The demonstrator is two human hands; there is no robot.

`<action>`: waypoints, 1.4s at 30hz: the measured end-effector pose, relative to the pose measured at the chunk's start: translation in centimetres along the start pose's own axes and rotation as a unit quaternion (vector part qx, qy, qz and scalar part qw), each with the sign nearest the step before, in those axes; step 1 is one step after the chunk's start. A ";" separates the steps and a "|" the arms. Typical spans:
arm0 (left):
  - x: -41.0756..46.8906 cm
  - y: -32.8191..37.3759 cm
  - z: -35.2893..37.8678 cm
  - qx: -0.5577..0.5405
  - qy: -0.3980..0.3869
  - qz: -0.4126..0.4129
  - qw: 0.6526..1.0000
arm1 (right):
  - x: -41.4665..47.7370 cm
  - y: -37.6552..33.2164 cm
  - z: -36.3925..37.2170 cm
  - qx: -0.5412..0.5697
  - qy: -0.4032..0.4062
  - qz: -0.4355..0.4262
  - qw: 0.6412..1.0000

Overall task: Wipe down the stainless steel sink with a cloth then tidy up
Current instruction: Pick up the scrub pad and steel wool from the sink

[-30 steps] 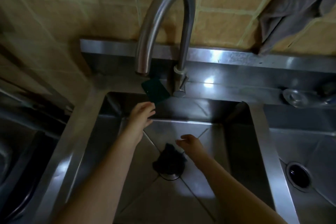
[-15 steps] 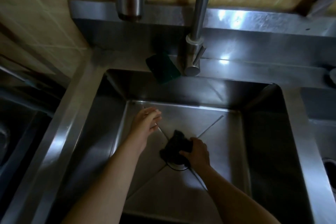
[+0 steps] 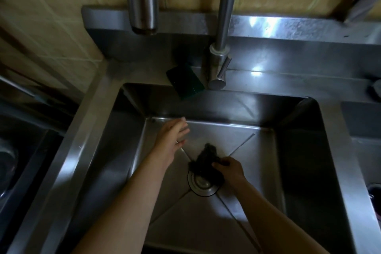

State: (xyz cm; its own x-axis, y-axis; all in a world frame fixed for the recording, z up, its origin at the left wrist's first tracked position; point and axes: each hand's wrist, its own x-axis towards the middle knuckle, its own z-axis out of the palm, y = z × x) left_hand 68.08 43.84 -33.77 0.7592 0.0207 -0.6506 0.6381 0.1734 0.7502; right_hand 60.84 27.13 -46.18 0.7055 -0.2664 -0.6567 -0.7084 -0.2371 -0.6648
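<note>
A: At the bottom of the sink (image 3: 115,150), partly over the drain (image 3: 203,186), the cloth (image 3: 206,156) lies bunched; the right hand (image 3: 231,169) curls its fingers round its near edge.

B: And the left hand (image 3: 173,140)?

A: Fingers straight and relaxed, holding nothing, near the back-left corner.

B: So the wiping looks barely begun. The walls, the floor and the tidying seem left to do, and the sponge (image 3: 185,80) sits on the ledge.
</note>
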 end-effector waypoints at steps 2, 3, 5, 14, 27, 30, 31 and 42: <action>0.4 1.2 0.1 -0.023 -0.007 -0.007 1.000 | -0.4 -1.5 -0.8 0.050 0.024 0.002 0.998; 0.6 1.9 0.3 -0.038 -0.006 -0.013 0.999 | -0.6 -2.3 -1.2 0.077 0.042 0.002 0.996; 1.4 3.2 0.6 -0.071 0.006 -0.029 0.997 | -0.9 -3.7 -2.1 0.134 0.078 -0.006 0.988; 3.4 7.6 2.7 -0.107 0.044 -0.065 0.991 | -1.8 -9.3 -4.2 0.264 0.086 -0.028 0.960; 1.9 7.6 2.2 -0.087 0.065 -0.026 0.994 | -3.8 -11.2 -5.1 0.342 0.063 -0.009 0.938; 0.2 7.5 1.0 -0.072 0.060 -0.023 0.995 | -5.2 -12.0 -5.4 0.364 0.063 -0.006 0.929; -0.5 7.5 0.5 -0.068 0.063 -0.025 0.995 | -5.8 -12.3 -5.6 0.370 0.060 -0.008 0.927; -10.6 8.2 -4.4 -0.117 0.059 -0.027 0.991 | -14.2 -16.7 -7.1 0.411 -0.017 -0.034 0.911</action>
State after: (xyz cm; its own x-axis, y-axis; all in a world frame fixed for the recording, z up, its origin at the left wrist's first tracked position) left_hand 64.70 49.41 -21.27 0.6962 0.1182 -0.7080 0.6192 0.4000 0.6757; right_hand 62.48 28.29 -23.21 0.7571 -0.2457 -0.6054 -0.4174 0.5309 -0.7375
